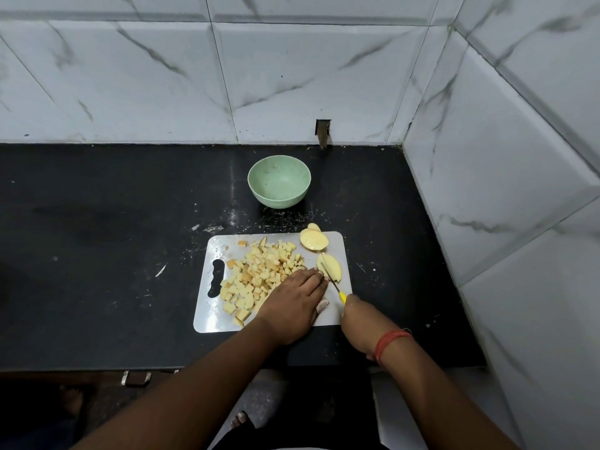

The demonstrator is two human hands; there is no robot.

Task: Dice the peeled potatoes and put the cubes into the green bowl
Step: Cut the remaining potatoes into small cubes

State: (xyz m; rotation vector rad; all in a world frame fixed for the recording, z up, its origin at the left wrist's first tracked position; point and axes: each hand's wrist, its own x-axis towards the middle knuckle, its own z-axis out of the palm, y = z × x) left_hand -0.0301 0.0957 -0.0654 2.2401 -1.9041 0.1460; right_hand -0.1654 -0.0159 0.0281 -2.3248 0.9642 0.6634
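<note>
Green bowl point(279, 182) w/ no cubes, potato cubes point(259, 277) piled on cutting board point(214, 315)

Left hand point(297, 298) flat on cutting board point(214, 315), beside diced potato cubes point(259, 274). Right hand point(355, 319) grips yellow-handled knife point(334, 284), blade on potato slice point(329, 267). Green bowl point(279, 182) behind board, empty.
</note>
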